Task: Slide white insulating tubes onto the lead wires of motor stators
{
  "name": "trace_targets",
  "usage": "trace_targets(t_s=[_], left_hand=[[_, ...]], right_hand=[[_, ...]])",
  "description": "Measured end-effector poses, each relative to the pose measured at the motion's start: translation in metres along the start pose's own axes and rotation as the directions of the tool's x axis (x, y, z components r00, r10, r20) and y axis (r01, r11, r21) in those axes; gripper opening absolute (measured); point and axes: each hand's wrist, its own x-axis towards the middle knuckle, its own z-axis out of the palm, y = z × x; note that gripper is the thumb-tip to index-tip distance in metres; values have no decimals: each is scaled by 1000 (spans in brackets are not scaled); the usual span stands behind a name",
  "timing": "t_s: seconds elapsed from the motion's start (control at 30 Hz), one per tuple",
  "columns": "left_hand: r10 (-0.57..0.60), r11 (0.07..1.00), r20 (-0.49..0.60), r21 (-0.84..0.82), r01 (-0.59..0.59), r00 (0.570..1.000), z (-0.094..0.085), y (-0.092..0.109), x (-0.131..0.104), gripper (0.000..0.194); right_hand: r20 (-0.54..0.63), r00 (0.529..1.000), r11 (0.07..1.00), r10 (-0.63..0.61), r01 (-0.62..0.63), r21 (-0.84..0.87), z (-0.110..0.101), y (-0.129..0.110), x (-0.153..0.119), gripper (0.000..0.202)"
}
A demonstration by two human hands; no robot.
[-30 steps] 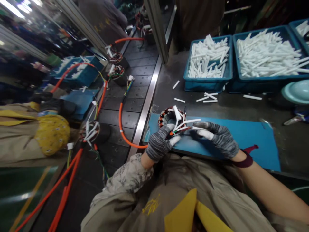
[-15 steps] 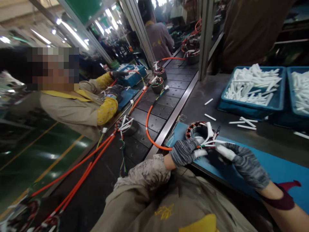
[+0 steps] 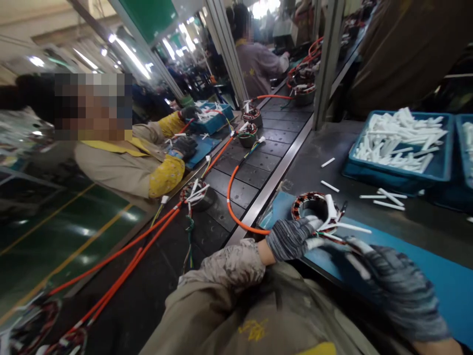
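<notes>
My left hand [image 3: 291, 238], in a grey striped glove, pinches the wires at the near side of a wound stator [image 3: 301, 203]. White sleeves [image 3: 330, 209] stand and lie on those wires, and an orange cable [image 3: 236, 222] runs from under this hand to the left. My right hand [image 3: 397, 281], gloved alike, is at the right over the blue mat [image 3: 439, 266]. Its fingertips are blurred close to the wire ends; whether they grip a wire cannot be made out.
A blue bin [image 3: 399, 182] of white sleeves stands behind the mat, with loose sleeves [image 3: 388, 204] in front. Left is a conveyor [image 3: 244, 172] carrying stators [image 3: 197, 195] and orange cables. Across it, a person's gloved hands work by another blue bin [image 3: 218, 123].
My right hand has moved down and right, away from the stator's wires. My left hand stays at the wires. The whole view has shifted slightly.
</notes>
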Motion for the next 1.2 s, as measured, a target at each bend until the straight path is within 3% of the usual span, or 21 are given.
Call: trace_targets(t_s=[0.07,0.13,0.17,0.23,0.3,0.33,0.4,0.53,0.57,0.63,0.7,0.8,1.0,1.07,1.2], left_hand=[[-6,1000,-8,-26,6,1000,3,-2,-1,53],[-19,1000,31,-16,20,999,3,-3,0,51],[-23,1000,62,-5,23,998,2,-4,0,50],[-7,1000,105,9,6,994,-1,-5,1,49],[26,1000,81,14,-28,996,-6,-5,1,47],[36,999,53,13,-37,998,-9,-5,1,46],[43,999,-1,5,-43,999,-13,-5,1,44],[39,999,-40,-33,-40,998,-14,-10,2,41],[35,999,-42,-40,-36,999,-13,-11,2,40],[28,999,-51,-41,-30,998,-11,-12,3,38],[30,999,-58,-14,-31,998,-12,-11,4,36],[57,997,-47,61,-54,997,-16,-8,6,34],[96,980,-64,183,-83,993,-19,-7,11,30],[99,974,-37,206,-89,994,-23,-8,12,31],[96,963,58,246,-107,994,-36,-6,15,35]], right_hand=[[-33,994,991,-109,106,-81,-1,5,4,30],[16,1000,996,11,-13,93,3,5,13,26],[117,987,958,112,-138,252,5,3,20,29],[405,892,768,199,-399,501,11,-5,33,46],[645,745,529,168,-621,579,13,-16,43,60],[703,692,438,162,-689,578,13,-21,46,65],[725,658,340,203,-742,578,10,-29,49,69],[546,777,582,315,-612,535,-1,-29,46,43],[507,784,616,358,-606,504,-3,-28,46,42],[504,754,591,421,-649,478,-4,-27,47,40],[599,687,450,412,-725,521,-3,-27,50,46],[740,580,153,339,-811,565,1,-30,56,55],[849,470,-178,244,-838,515,4,-38,59,52],[845,473,-155,248,-842,517,5,-40,58,53],[725,554,111,409,-819,563,4,-37,48,48]])
